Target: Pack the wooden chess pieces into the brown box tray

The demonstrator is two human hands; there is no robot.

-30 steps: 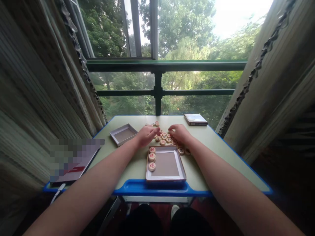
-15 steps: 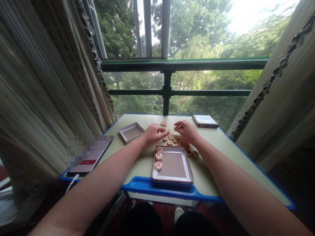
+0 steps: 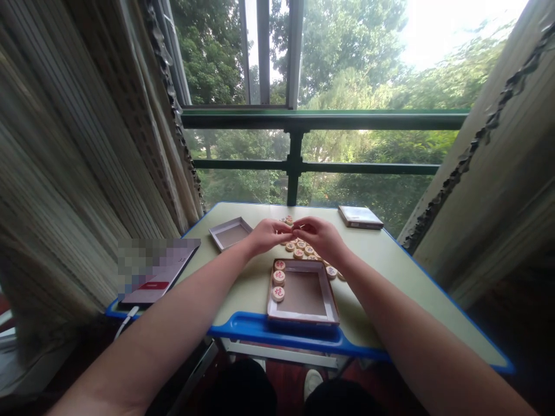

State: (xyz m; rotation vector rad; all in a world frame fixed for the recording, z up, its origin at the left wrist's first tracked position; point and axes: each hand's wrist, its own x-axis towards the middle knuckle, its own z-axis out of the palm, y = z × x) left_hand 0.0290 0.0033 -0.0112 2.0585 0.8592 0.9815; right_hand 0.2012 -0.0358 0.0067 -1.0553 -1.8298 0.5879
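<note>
My left hand (image 3: 271,235) and my right hand (image 3: 319,236) meet at the fingertips above the table, both with fingers pinched. A Chinese chess piece appears to be in the right pinch, mostly covered by the fingers; what the left fingers grip is hidden. Under and around the hands lie several loose wooden pieces (image 3: 298,253) with red or dark characters. Nearer to me is an open box tray (image 3: 333,309). Along its left side sit three visible red-marked positions of pieces (image 3: 278,277), some seemingly stacked.
A shallow box lid (image 3: 230,234) lies left of the hands. A laptop-like device (image 3: 167,277) with a white cable is at the table's left edge. A flat box (image 3: 361,217) rests at the back right. The table (image 3: 390,289) has a blue rim; curtains flank the window.
My hands have come together; the right one moved left, bringing its chess piece to the left fingertips. The pieces in the tray look unchanged.
</note>
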